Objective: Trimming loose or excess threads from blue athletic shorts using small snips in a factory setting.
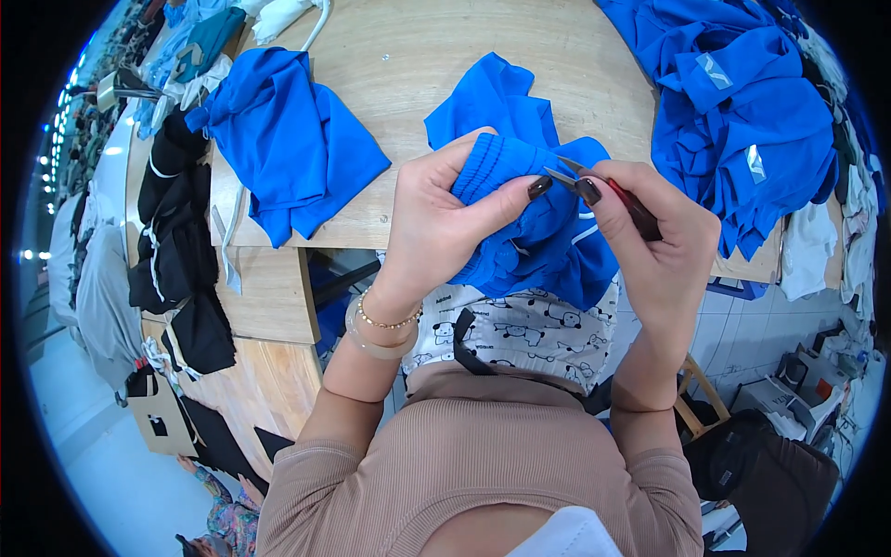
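1. Your left hand is pinching the gathered waistband of the blue garment between thumb and fingers.
2. Your right hand is gripping the red-handled snips, whose parted blades are pointing left at the waistband.
3. The blue garment is hanging at the near edge of the table, above the dog-print cloth.
4. A crumpled blue piece is lying to your left; a blue pile is resting to your right.
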A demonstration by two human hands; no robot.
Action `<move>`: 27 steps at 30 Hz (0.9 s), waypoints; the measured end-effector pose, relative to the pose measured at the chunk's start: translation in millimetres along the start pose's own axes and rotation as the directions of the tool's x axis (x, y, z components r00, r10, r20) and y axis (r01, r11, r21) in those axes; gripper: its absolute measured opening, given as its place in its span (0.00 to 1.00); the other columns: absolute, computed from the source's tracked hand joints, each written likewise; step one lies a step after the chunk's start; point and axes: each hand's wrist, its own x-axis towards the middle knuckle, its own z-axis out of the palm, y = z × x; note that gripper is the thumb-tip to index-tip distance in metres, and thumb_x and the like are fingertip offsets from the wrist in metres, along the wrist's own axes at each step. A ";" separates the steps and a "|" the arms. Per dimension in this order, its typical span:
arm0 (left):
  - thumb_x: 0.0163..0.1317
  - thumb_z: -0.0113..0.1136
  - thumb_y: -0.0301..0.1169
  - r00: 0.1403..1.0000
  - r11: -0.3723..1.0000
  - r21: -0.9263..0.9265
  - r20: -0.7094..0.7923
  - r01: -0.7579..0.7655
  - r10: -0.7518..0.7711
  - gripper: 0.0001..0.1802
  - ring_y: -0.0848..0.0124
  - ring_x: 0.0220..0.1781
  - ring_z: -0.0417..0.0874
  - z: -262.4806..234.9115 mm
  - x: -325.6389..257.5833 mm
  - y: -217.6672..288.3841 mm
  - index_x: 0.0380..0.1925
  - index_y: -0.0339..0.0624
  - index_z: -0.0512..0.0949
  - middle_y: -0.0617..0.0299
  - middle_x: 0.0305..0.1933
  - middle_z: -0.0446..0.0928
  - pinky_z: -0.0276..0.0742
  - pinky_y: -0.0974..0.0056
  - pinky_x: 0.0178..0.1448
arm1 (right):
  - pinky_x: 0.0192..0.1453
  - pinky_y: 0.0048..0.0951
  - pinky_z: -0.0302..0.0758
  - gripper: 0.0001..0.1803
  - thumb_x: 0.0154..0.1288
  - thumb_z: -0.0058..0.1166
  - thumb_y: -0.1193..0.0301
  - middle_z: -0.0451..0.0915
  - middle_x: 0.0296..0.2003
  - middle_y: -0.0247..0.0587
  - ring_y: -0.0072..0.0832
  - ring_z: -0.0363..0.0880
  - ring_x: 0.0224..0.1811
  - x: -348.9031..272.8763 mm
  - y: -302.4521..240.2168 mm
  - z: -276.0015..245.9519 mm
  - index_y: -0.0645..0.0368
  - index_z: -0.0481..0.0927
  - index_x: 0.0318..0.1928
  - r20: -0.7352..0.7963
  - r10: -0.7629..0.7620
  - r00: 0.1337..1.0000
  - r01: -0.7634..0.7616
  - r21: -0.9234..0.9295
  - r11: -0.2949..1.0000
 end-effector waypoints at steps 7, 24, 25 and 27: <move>0.55 0.62 0.22 1.000 1.000 0.022 0.016 -0.019 0.018 0.03 0.85 0.26 0.70 0.4 0.0 2.7 0.29 0.34 0.79 0.70 0.25 0.74 0.64 0.78 0.28 | 0.24 0.16 0.66 0.05 0.57 0.60 0.76 0.78 0.23 0.38 0.18 0.72 0.21 -1.0 -2.2 0.0 0.65 0.81 0.35 -0.023 -0.007 1.000 0.006 -0.006 1.000; 0.56 0.64 0.23 0.999 0.994 -0.099 -0.005 0.035 -0.036 0.05 0.86 0.25 0.72 4.2 2.2 5.3 0.32 0.34 0.80 0.70 0.23 0.77 0.67 0.79 0.28 | 0.25 0.11 0.59 0.05 0.61 0.57 0.77 0.74 0.23 0.28 0.10 0.66 0.23 -0.3 13.2 20.3 0.66 0.80 0.36 -0.116 -0.035 0.993 0.060 0.215 0.975; 0.56 0.64 0.23 1.000 0.996 -0.087 0.011 0.028 -0.028 0.05 0.86 0.25 0.72 1.4 2.3 4.2 0.33 0.34 0.80 0.69 0.24 0.78 0.67 0.79 0.28 | 0.25 0.11 0.59 0.05 0.61 0.57 0.77 0.74 0.23 0.28 0.10 0.66 0.23 0.8 12.7 21.9 0.66 0.80 0.36 -0.116 -0.035 0.993 0.060 0.215 0.975; 0.55 0.63 0.23 0.999 0.997 -0.073 0.026 0.021 -0.019 0.06 0.86 0.26 0.72 1.0 3.1 4.9 0.33 0.34 0.80 0.69 0.24 0.78 0.68 0.79 0.28 | 0.25 0.12 0.58 0.06 0.61 0.58 0.76 0.73 0.22 0.27 0.11 0.65 0.22 3.0 11.5 24.3 0.67 0.79 0.36 -0.131 0.100 0.986 -0.038 0.408 0.912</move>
